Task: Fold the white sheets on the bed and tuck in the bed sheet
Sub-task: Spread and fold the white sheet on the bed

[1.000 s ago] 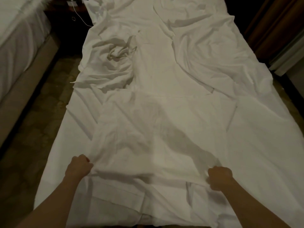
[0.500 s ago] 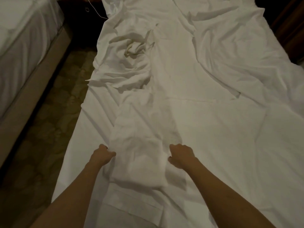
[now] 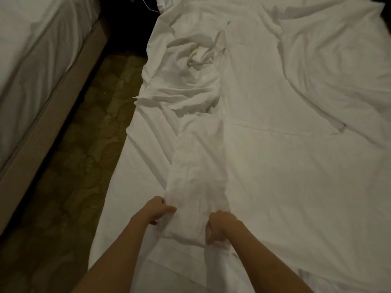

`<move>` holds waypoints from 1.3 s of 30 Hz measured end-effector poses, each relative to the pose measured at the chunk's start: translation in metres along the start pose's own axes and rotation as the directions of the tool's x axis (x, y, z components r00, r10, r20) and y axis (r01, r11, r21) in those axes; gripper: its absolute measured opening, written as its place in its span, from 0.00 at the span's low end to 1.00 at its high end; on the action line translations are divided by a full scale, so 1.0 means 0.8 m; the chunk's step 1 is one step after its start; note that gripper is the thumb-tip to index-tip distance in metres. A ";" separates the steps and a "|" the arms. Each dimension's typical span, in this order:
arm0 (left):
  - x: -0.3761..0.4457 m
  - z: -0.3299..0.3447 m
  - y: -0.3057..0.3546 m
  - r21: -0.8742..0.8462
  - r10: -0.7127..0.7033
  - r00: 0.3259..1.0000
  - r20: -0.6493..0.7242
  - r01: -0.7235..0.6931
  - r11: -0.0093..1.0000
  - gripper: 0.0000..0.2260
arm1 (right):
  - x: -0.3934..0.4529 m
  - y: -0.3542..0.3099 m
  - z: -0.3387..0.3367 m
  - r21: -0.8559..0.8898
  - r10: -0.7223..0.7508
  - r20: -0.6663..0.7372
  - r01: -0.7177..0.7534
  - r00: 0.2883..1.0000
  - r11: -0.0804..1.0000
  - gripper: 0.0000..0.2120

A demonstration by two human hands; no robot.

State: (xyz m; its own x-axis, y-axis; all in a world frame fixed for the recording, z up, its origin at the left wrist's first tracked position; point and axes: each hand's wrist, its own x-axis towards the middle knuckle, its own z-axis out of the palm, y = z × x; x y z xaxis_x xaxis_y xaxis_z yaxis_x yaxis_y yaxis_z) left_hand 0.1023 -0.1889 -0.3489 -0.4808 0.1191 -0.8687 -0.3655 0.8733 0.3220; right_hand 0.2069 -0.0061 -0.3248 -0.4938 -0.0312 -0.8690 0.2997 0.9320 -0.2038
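A narrow folded strip of white sheet (image 3: 198,176) lies lengthwise on the bed, running away from me. My left hand (image 3: 157,210) grips its near left edge. My right hand (image 3: 220,227) grips its near right corner, fingers curled into the cloth. The two hands are close together. Beneath it the white bed sheet (image 3: 296,187) covers the mattress, creased. A crumpled bunch of white cloth (image 3: 190,66) lies further up on the left side, and another loose sheet (image 3: 330,56) is spread at the far right.
A second bed (image 3: 36,60) with a tan base stands on the left. A strip of patterned carpet (image 3: 84,155) runs between the beds. A thin white cable (image 3: 148,6) hangs in the dark gap at the top.
My hands have come together from wide apart, folding the sheet into a narrow strip. The view has shifted right and closer to the bed.
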 end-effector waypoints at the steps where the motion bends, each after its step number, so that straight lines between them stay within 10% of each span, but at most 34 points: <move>1: -0.001 -0.001 -0.003 -0.005 -0.023 0.999 0.035 0.023 1.000 0.18 | -0.001 0.002 -0.003 0.011 0.007 0.025 -0.007 1.000 1.000 0.26; 6: -0.018 -0.016 -0.001 0.039 -0.075 0.987 0.140 0.070 0.997 0.13 | -0.013 0.012 -0.007 0.065 0.012 0.011 -0.013 1.000 0.998 0.24; 13: -0.047 -0.006 0.040 0.004 0.152 0.978 0.142 -0.154 0.988 0.11 | -0.015 -0.025 -0.044 0.450 0.054 -0.365 0.125 0.930 0.884 0.19; 20: -0.050 0.052 0.078 0.162 0.403 0.888 0.221 -0.441 0.883 0.15 | 0.001 -0.069 -0.087 0.347 0.090 -0.458 0.084 0.884 0.934 0.26; 39: -0.090 0.201 0.180 -0.025 0.486 0.838 0.247 -0.496 0.868 0.16 | -0.024 0.105 -0.120 0.529 0.367 -0.686 0.083 0.628 0.845 0.10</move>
State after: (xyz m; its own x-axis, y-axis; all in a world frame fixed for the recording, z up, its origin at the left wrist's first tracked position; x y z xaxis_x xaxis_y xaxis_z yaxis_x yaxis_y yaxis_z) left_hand 0.2124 0.0043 -0.3001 -0.3842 0.6408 -0.6647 -0.0987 0.6873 0.7196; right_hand 0.1630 0.1074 -0.2822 -0.7600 0.5707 -0.3110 0.6435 0.5940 -0.4828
